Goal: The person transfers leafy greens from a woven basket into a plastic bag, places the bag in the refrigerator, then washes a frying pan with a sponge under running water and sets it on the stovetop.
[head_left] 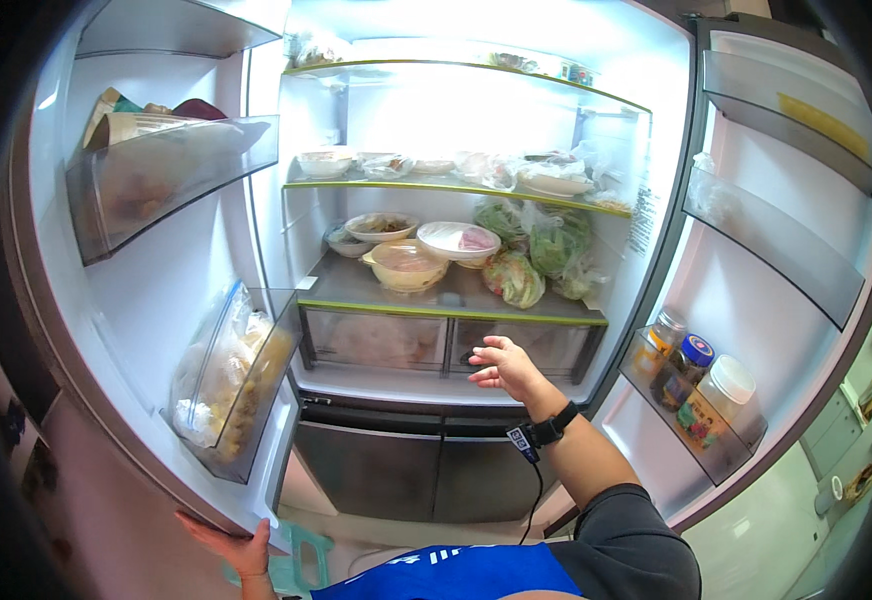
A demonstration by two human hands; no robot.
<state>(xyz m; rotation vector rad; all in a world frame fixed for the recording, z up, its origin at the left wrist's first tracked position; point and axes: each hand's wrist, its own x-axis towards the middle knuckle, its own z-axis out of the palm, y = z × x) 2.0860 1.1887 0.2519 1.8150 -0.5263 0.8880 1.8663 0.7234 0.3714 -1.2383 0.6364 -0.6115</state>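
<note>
My right hand (506,369), fingers apart and empty, hovers before the right one of two clear drawers (522,346) in an open refrigerator. My left hand (237,544) rests at the lower edge of the left refrigerator door (117,450), with thumb and fingers spread around it. Above the drawers, a glass shelf (331,289) carries a lidded yellowish bowl (406,264), a covered white dish (457,240), a bowl of food (380,226) and several plastic bags of leafy vegetables (558,244). Plastic-covered bowls (325,162) stand on the shelf higher up.
The left door's bins hold stuffed bags (241,375) and packages (143,165). On the open right door, a bin (728,442) holds several jars, one with a blue lid (697,349). A green plastic stool (308,559) stands below the left door. A cable hangs from my right wrist.
</note>
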